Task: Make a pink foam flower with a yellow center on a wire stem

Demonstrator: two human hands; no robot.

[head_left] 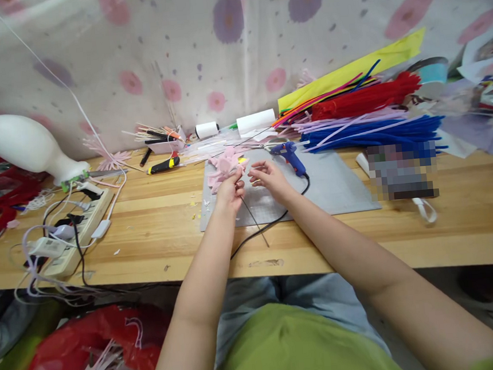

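My left hand (231,190) is closed around the top of a thin dark wire stem (255,223) that carries a pink flower (224,165) made of fuzzy pipe cleaners. The stem slants down towards the table's front edge. My right hand (268,177) is beside it, fingers curled in a pinch near the flower's yellow centre; what it pinches is too small to make out. Both hands hover over a grey cutting mat (333,186). A blue glue gun (289,156) lies on the mat just behind my right hand, its black cord trailing forward.
Bundles of blue (375,134), red (364,97) and lilac pipe cleaners lie at the back right. A white lamp (27,148) and a power strip (77,228) with cables are on the left. A red bag (93,359) of scraps sits below the wooden table (155,227).
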